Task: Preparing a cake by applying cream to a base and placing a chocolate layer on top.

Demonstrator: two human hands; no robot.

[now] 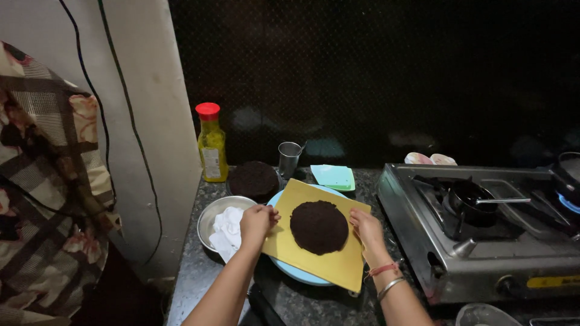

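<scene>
A round dark chocolate cake layer (319, 227) lies on a yellow square board (305, 198). The board rests on a pale blue turntable plate (297, 274). My left hand (257, 221) grips the board's left edge, and my right hand (365, 227) holds its right edge, thumb on top. Both wrists come in from the bottom; the right one wears a red thread and a metal bangle.
A steel bowl (210, 218) with white cream sits left of the board. Behind are a second dark cake layer (252, 179), a yellow bottle with a red cap (212, 145), a steel cup (289, 158) and a green square plate (333, 177). A steel gas stove (483, 235) with a small pan stands right.
</scene>
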